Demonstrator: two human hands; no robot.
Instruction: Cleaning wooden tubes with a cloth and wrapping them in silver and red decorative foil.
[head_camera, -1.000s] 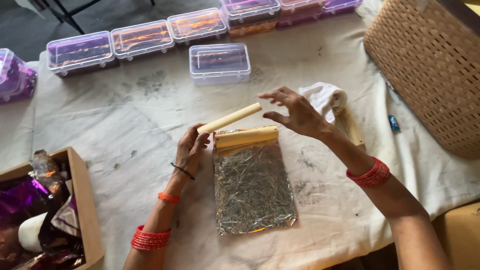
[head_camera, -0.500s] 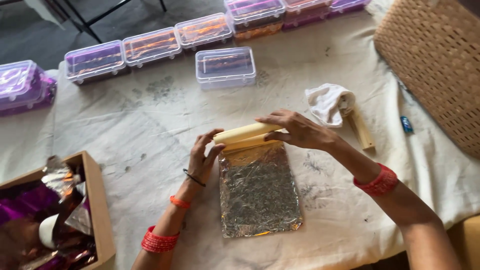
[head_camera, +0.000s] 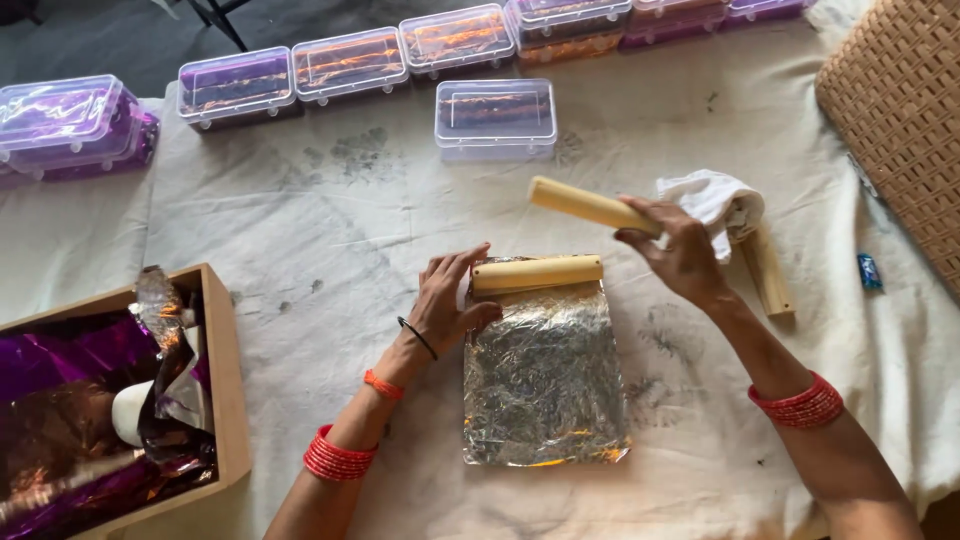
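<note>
A crinkled silver foil sheet (head_camera: 545, 385) lies flat on the white cloth in front of me. A pale wooden stick (head_camera: 537, 273) rests across its top edge. My left hand (head_camera: 447, 300) presses on that stick's left end, fingers spread. My right hand (head_camera: 675, 248) grips a second wooden stick (head_camera: 585, 205) by its right end and holds it above the cloth, tilted, just beyond the foil. Both wrists wear red bangles.
A third stick (head_camera: 767, 272) and a crumpled white cloth (head_camera: 715, 197) lie to the right. Clear plastic boxes (head_camera: 495, 118) with foil-wrapped items line the far side. A wooden box (head_camera: 225, 370) with purple foil sits left. A woven basket (head_camera: 900, 110) stands far right.
My right hand lifted the second stick off the foil's top edge and moved it up and to the right. My left hand stayed on the stick lying on the foil.
</note>
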